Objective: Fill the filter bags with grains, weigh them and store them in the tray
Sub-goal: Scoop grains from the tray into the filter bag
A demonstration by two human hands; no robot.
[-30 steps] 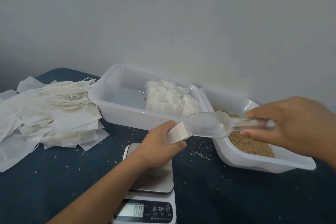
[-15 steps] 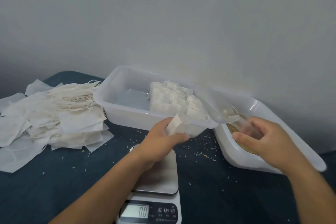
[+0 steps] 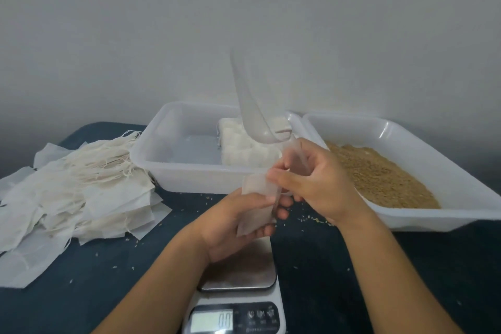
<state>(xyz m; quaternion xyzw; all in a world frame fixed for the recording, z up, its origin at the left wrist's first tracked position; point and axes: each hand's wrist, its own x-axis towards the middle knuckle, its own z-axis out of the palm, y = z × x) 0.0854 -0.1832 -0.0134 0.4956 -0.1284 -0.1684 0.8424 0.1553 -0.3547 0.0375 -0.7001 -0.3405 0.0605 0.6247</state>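
White paper-like empty filter bags [image 3: 73, 184] lie heaped at the far left of the dark blue table [image 3: 81, 293], probably as stock within easy reach. Next comes the clear storage tray [image 3: 173, 160], with filled bags [image 3: 244, 149] packed in rows at its right end, leaving the left free for more. In front, the left hand [image 3: 238, 222] holds one filter bag [image 3: 257, 203] upright above the scale [image 3: 238, 293], fingers curled round it, likely so it can go straight down for weighing; the display reads zero. The right hand [image 3: 317, 182] pinches the bag's top edge, seemingly to work the mouth, while its fingers also grip the handle of a clear scoop [image 3: 252, 111], bowl tipped upward out of the way. Furthest right sits the tray of brown grains [image 3: 379, 176], close to the scooping hand
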